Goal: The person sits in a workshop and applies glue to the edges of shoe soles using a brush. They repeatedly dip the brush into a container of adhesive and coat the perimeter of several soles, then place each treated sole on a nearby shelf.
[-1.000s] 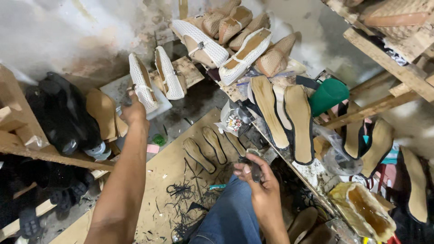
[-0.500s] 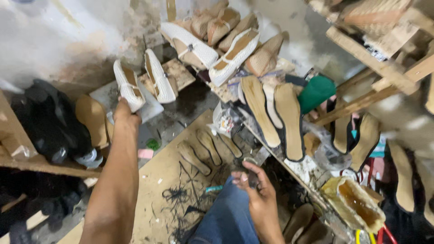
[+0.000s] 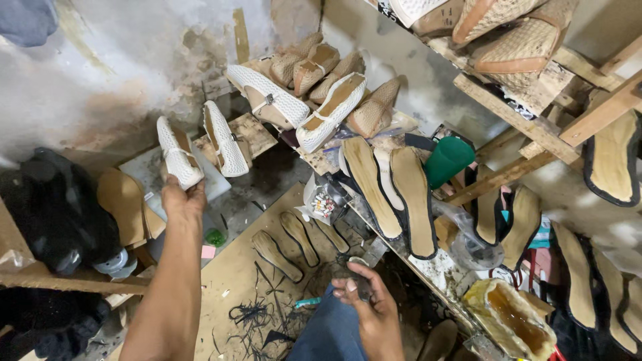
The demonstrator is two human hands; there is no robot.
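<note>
While my left hand is closed on the heel of a white woven shoe, my right hand curls about a small dark object over my knee.

Gripped at the heel, toe up, the shoe can be stood on the pale board at its near edge, just beside its upright mate, so the pair leans toward the wall. What my right fingers enclose I cannot tell. Three tan insoles lie flat on the cardboard sheet between both hands; larger insoles rest slanted against the shelf edge to the right.
</note>
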